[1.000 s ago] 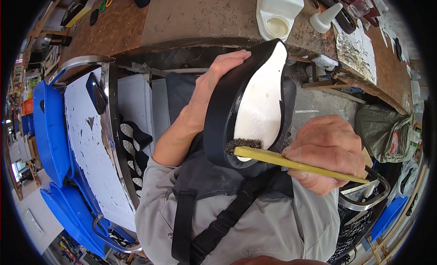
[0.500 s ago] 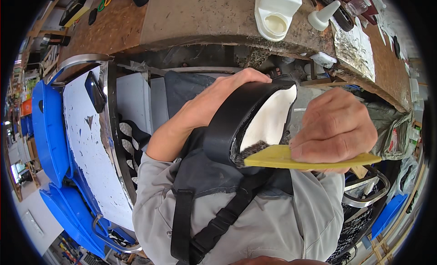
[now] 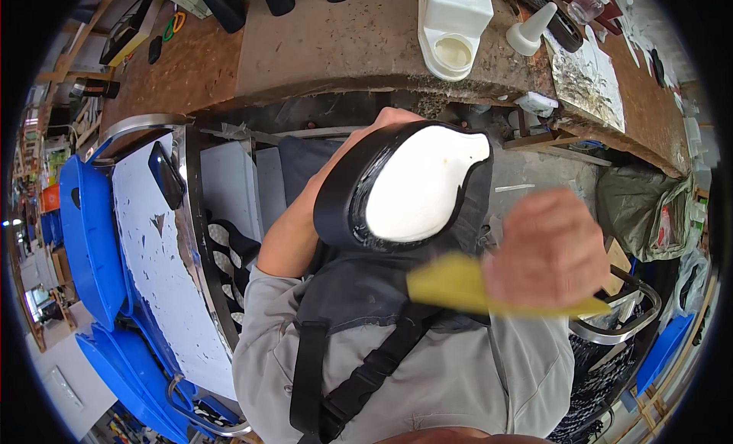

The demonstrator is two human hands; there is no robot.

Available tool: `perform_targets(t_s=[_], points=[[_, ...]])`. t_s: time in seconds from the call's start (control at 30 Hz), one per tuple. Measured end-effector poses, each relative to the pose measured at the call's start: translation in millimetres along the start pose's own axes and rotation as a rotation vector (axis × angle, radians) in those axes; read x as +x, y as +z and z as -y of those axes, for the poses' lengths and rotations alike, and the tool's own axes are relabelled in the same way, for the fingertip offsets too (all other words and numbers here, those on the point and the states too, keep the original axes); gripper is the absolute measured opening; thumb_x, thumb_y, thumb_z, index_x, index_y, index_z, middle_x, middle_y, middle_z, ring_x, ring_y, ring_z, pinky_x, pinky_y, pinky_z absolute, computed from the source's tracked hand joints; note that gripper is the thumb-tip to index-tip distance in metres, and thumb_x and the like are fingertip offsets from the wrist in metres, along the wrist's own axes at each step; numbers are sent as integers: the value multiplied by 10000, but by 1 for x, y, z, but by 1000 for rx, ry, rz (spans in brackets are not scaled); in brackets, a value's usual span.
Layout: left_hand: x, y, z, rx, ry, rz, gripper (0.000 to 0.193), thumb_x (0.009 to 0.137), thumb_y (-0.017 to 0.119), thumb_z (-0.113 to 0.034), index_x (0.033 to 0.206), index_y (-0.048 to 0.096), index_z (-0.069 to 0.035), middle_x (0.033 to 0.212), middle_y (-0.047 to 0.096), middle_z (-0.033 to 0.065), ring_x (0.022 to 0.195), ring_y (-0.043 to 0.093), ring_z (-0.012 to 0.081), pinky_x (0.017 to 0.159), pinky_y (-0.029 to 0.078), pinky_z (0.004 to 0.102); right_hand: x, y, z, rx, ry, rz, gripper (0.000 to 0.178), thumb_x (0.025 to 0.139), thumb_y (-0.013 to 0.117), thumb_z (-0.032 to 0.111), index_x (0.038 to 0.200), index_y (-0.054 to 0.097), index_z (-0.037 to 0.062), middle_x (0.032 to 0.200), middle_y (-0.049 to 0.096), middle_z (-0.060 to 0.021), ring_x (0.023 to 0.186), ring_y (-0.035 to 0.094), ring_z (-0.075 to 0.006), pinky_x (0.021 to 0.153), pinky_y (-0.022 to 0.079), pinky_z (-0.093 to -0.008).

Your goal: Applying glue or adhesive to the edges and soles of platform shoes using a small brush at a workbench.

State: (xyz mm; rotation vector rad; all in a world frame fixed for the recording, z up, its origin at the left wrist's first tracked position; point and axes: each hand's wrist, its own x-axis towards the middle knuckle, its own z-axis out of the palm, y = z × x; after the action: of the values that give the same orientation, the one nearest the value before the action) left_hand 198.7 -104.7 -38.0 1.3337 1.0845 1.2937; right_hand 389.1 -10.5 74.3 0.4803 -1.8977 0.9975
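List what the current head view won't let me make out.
In the head view:
Left hand: fingertips hidden behind the black-and-white shoe piece.
Right hand: finger outlines blurred, apparently by motion.
Yellow handle: left end blurred likewise.
White bottle: top cut off by the upper edge.

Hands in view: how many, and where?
2: the left hand, partly hidden behind the black piece with a white face, and the right hand, motion-blurred, around the yellow handle. No others show.
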Motion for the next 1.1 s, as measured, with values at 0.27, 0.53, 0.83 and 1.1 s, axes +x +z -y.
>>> perform_targets(t_s=[0.27,0.53,0.83,1.1], points=[[-1,-34,-10,429,375,-29,905,597,843,-189,1343,365,-4,1313,462,148,1207,455,203,1020,366,338,-15,-12,0,132,169,-324,127,794,634,68,803,623,-58,685,627,-124,451,515,-151,430,413,-247],[-8,-44,16,-611,91,-198,838,822,584,-523,1380,296,32,1346,413,249,974,586,336,783,508,398,-50,-30,-88,-143,899,-691,167,858,651,117,938,656,-29,773,637,-60,583,555,-96,527,422,-212],[3,-43,57,-697,-84,-205,784,855,576,-479,1344,329,82,1300,466,250,1030,587,372,849,500,424,-86,-36,-156,-651,906,-331,164,847,642,125,943,670,-5,795,643,-105,682,609,-169,629,473,-289],[1,-57,93,-479,-188,-243,795,844,578,-499,1313,365,107,1267,480,296,960,610,343,773,519,379,-87,-37,-162,-303,1164,-486,158,864,632,125,912,661,-23,712,607,-40,580,545,-97,537,445,-252]])
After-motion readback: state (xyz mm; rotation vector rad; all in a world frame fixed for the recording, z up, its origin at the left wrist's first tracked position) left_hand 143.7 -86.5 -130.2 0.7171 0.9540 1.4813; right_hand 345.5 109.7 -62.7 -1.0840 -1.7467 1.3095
